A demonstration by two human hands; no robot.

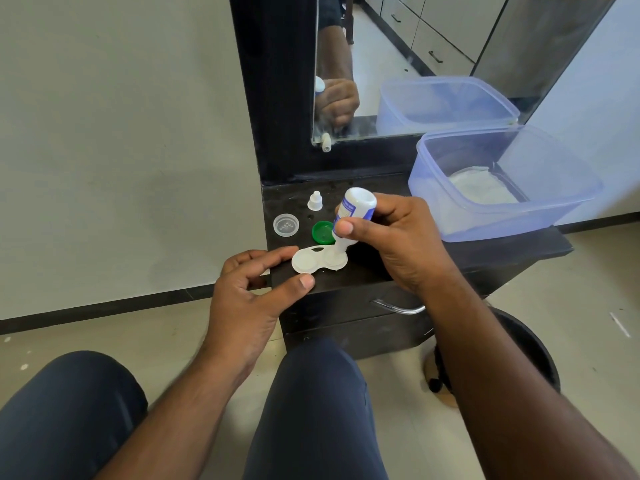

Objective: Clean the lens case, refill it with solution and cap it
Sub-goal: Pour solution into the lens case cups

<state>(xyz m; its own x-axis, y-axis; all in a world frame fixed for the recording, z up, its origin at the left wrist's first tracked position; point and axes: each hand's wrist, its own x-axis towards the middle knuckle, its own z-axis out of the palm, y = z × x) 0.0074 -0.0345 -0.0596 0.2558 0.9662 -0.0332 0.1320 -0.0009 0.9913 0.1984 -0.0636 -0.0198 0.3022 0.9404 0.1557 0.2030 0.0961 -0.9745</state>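
Observation:
A white two-well lens case (313,260) lies uncapped on the black counter (485,251). My right hand (398,237) grips a white solution bottle (355,216) with a blue label, turned upside down, its nozzle over the case's right well. My left hand (256,289) steadies the case's left end between forefinger and thumb. A green cap (322,233) and a clear cap (286,225) lie behind the case. The bottle's small white cap (314,201) stands further back.
A clear blue plastic tub (502,216) holding a white cloth sits at the counter's right. A mirror (433,64) rises behind. A drawer handle (398,308) is below the counter edge, and a black bin (533,351) stands on the floor at right.

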